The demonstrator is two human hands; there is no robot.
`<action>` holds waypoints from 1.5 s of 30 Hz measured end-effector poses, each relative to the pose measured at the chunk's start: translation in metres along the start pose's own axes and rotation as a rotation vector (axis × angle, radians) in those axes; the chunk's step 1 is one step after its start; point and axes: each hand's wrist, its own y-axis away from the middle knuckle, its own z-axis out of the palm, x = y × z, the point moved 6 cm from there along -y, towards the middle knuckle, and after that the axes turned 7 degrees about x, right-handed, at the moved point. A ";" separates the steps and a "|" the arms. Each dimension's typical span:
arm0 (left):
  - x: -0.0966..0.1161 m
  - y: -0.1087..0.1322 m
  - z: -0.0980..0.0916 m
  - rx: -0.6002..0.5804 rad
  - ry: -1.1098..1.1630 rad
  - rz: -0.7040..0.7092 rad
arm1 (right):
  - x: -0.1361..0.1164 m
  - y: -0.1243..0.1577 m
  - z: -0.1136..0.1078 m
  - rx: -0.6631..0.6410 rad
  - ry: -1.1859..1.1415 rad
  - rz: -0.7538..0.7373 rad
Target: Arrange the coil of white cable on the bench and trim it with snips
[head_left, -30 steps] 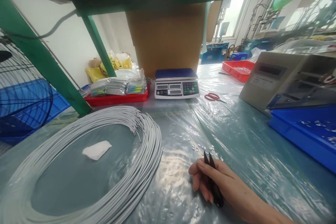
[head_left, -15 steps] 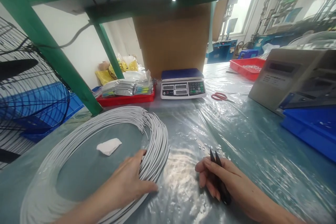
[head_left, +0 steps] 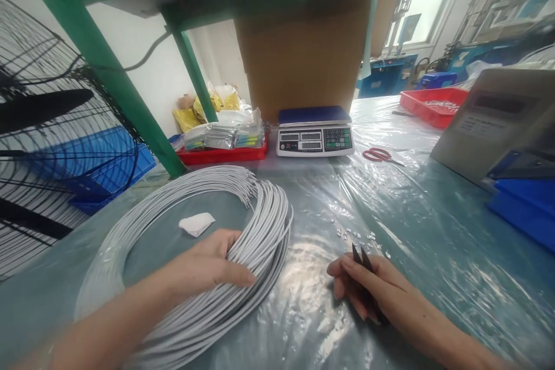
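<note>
A big loop of light grey cables (head_left: 260,237) lies on the plastic-covered table. My left hand (head_left: 212,260) grips the loop's right side, thumb on top; the other fingers are hidden under the strands, part of which are lifted off the rest. Inside the loop is a crumpled white piece (head_left: 196,224), perhaps paper. To the right, my right hand (head_left: 368,283) is closed around black tweezers (head_left: 363,257), whose two pointed tips stick up slightly apart. Just beyond these tips, several tiny clear or metallic bits (head_left: 355,236) are scattered on the sheet.
A counting scale (head_left: 315,133) stands at the back, beside a red tray (head_left: 223,155) of bagged parts. Red-handled scissors (head_left: 377,154) lie right of it. A beige machine (head_left: 481,121) and a blue bin (head_left: 524,208) flank the right; a green post (head_left: 117,87) rises at left.
My left hand has closed on the cables and raised part of the bundle. The right hand keeps its hold on the tweezers. The whole view has shifted slightly.
</note>
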 end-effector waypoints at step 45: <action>0.017 0.018 0.028 0.268 -0.452 0.390 | -0.044 0.051 0.109 -0.260 1.371 -1.138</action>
